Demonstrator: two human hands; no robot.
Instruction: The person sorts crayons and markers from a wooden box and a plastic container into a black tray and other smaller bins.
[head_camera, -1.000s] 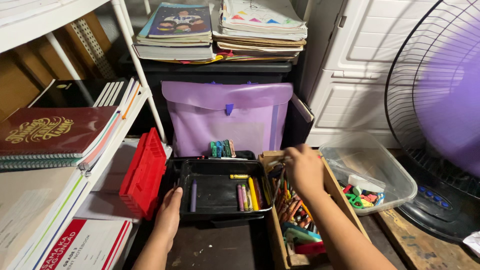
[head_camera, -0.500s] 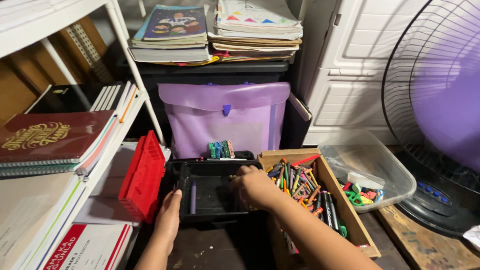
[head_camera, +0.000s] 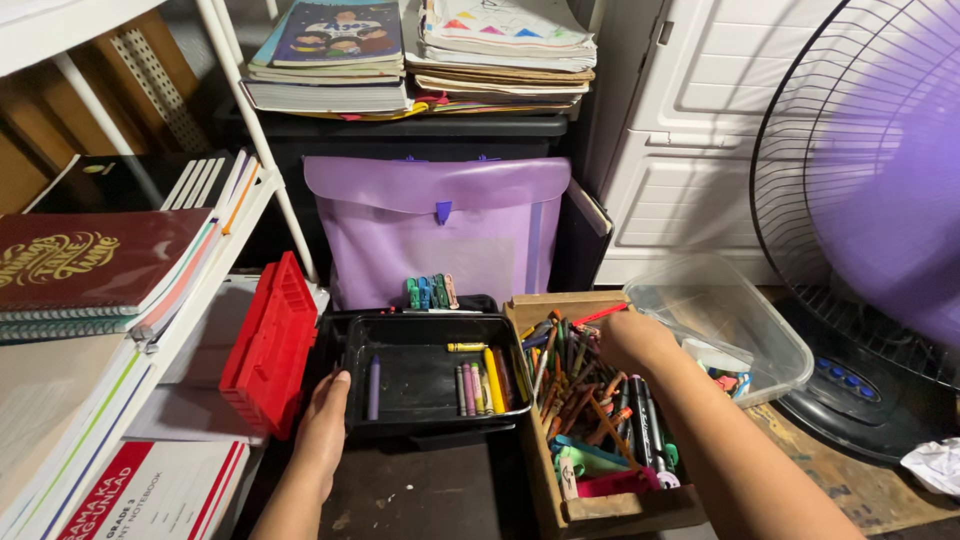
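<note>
My left hand (head_camera: 322, 428) grips the near left corner of a black plastic tray (head_camera: 432, 424) that holds several crayons (head_camera: 478, 380) and a purple one apart at the left. My right hand (head_camera: 630, 342) is down among the coloured pencils, crayons and markers in a cardboard box (head_camera: 590, 510) just right of the tray. Its fingers are curled into the pile; whether they hold anything is hidden.
A purple plastic envelope case (head_camera: 440, 228) leans behind the tray, with a row of crayons at its foot. A red case (head_camera: 270, 345) stands at the left by a white shelf of books. A clear tub (head_camera: 740, 320) and a purple fan (head_camera: 880, 200) are at the right.
My right hand went from over the black tray back to the right into the cardboard box. The left hand stayed on the tray's corner.
</note>
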